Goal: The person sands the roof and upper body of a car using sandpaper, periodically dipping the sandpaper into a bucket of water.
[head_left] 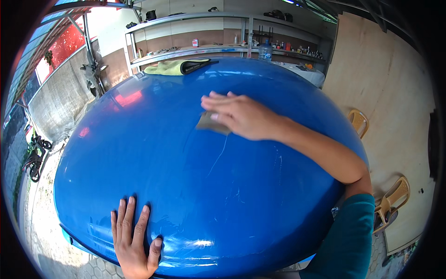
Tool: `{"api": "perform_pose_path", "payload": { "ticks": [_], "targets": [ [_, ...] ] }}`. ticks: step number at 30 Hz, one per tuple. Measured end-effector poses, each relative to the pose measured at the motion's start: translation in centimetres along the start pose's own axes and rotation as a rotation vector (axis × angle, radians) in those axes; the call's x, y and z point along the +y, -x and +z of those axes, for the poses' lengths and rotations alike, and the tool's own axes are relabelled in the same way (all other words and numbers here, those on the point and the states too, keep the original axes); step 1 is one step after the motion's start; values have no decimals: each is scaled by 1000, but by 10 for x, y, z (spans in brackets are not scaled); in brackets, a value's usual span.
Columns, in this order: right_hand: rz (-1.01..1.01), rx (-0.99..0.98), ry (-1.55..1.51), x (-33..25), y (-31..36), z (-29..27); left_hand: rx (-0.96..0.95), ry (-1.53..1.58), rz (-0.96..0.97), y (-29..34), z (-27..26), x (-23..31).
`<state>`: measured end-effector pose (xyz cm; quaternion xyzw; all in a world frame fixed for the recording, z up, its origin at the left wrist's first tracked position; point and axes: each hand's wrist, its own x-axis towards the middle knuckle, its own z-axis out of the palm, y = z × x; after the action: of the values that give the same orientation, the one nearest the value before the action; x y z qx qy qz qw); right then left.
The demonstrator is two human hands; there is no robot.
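Note:
A large, glossy, curved blue panel that looks like a car roof [186, 181] spreads out before me. Pale streaks and thin marks show on its surface, some of them just below my right hand. My right hand [241, 114], slightly blurred, presses a brownish-grey piece of sandpaper [213, 123] against the panel near its middle. Part of the sheet is covered by the fingers and palm. Flat on the near left part of the panel rests my left hand [134, 237], fingers spread and holding nothing. On the far edge lies a folded yellow-green cloth [169, 68] with a dark underside.
Behind the panel, a grey metal shelf [186, 52] carries bottles, cans and tools, with a blue water jug [265, 51] nearby. Two tan chairs [394, 200] stand by the plywood wall [381, 88] at right. A small black wheeled thing [35, 158] is at left.

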<state>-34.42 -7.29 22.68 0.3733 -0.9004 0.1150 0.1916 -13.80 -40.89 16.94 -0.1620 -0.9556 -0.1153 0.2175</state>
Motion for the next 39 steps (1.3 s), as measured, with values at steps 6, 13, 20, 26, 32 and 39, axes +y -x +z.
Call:
{"api": "perform_pose_path", "payload": {
  "ticks": [6, 13, 20, 26, 32, 39],
  "targets": [
    [675, -39, 335, 174, 62, -51, 92, 99, 22, -9, 15, -2],
    [187, 157, -21, -4, 44, -4, 145, 28, 80, -14, 8, -11],
    [-167, 206, 82, -161, 101, 36, 153, 18, 165, -20, 16, -14],
    [-60, 152, -103, -189, 214, 1, 137, 58, 148, -5, 15, -7],
    [903, 871, -1053, -273, 402, 68, 64, 778, 319, 91, 18, 61],
    [1545, 1438, -1829, -445, 517, 220, -784, 1057, 487, 259, 180, 160]
  ]
}}
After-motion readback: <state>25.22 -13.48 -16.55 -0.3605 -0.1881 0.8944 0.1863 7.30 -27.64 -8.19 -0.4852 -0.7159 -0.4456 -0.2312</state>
